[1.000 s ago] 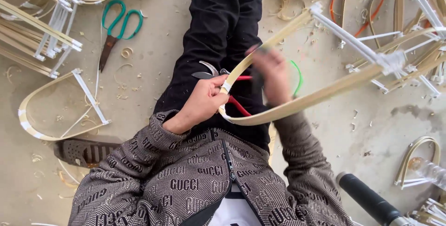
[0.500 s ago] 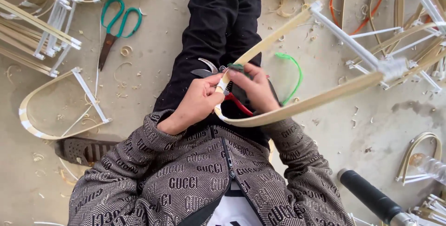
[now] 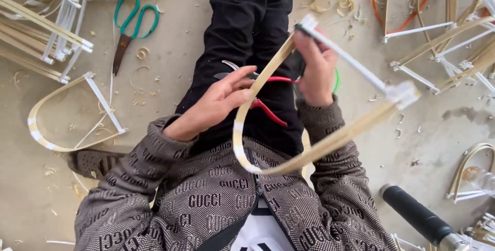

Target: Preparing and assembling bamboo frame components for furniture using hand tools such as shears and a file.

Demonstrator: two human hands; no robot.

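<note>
Right hand [image 3: 315, 68] pinches the bent bamboo frame [image 3: 289, 160] at its white crossbar's [image 3: 356, 57] upper end; left hand [image 3: 224, 101], fingers spread, touches the strip's left side. Frame's long axis runs lap to upper right, above red pliers [image 3: 270, 111].

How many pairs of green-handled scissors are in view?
1: the green-handled scissors lie on the floor at upper left, beside the bamboo frames. A green loop behind the right hand may be another tool, partly hidden.
</note>
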